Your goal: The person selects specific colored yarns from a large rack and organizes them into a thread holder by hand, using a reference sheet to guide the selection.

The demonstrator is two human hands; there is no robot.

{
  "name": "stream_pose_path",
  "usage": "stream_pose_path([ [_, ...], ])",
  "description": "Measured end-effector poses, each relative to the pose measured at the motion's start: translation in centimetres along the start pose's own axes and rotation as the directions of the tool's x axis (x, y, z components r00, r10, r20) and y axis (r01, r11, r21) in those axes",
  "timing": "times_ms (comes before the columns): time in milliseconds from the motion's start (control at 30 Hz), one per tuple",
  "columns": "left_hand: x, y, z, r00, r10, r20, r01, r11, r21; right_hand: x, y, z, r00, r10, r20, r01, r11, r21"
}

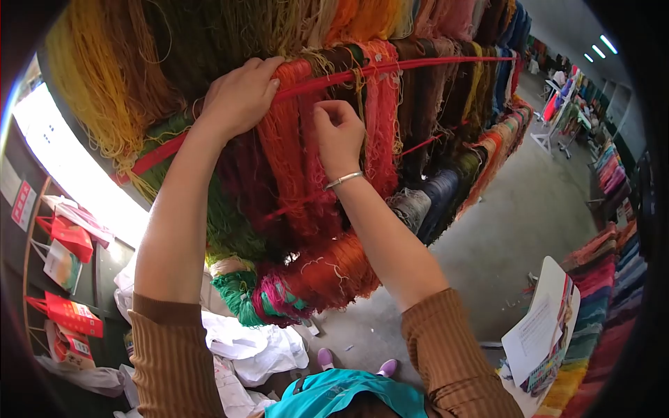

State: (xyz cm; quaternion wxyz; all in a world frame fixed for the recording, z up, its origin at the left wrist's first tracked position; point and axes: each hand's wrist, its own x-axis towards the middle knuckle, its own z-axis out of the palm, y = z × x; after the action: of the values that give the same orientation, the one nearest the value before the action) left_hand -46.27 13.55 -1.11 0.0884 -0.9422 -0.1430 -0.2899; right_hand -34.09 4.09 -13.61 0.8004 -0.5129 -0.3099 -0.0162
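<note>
Left hand (240, 97): raised, back toward you, laid across the red strip (317, 83) at the top of an orange-red skein (282, 153). Fingers bent forward over the yarn; whether they pinch anything, you cannot tell. Your forearm rises steeply from a brown ribbed sleeve (171, 355).

Right hand (339, 136): just below the strip, in front of the hanging skeins, thumb side turned toward you. Fingers curled in, thumb near the index finger; whether a thread lies between them, you cannot tell. Silver bracelet (343, 180) at the wrist; forearm slanting up and leftward.

Surroundings: yellow skeins (97, 56) hang at upper left, a pink-red skein (382, 132) just right of your right hand. Below, a green bundle (237, 296) and an orange-red bundle (334, 272) sit in a lower row. Farther out, white sheeting (265, 348), red bags (73, 313) at left, a printed sheet (536, 334) at lower right. Your left hand and wrist cover part of the strip.

Orientation: strip taut across the front of the middle row, long axis climbing gently from lower left to upper right. Skeins hang lengthwise downward, crossing it.
</note>
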Motion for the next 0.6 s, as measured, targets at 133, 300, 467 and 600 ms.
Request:
stream_pose_path([
  [133,0.0,0.3,-0.3,1.000,-0.004,0.022,0.004,1.000,-0.004,1.1,-0.9,-0.5,0.998,-0.064,-0.015,0.064,0.996,0.069],
  [300,0.1,0.5,-0.2,0.999,-0.029,0.040,0.029,1.000,0.008,0.2,0.4,-1.6,0.993,-0.035,0.117,0.046,0.994,-0.095],
  [467,0.0,0.5,-0.2,0.999,-0.016,0.039,0.015,0.999,0.028,-2.0,4.3,-3.8,0.987,0.155,0.044,-0.155,0.988,0.004],
  [600,0.1,0.5,-0.1,1.000,-0.006,0.030,0.005,0.999,0.041,-3.0,5.2,-4.6,0.979,0.197,0.046,-0.198,0.980,0.005],
])
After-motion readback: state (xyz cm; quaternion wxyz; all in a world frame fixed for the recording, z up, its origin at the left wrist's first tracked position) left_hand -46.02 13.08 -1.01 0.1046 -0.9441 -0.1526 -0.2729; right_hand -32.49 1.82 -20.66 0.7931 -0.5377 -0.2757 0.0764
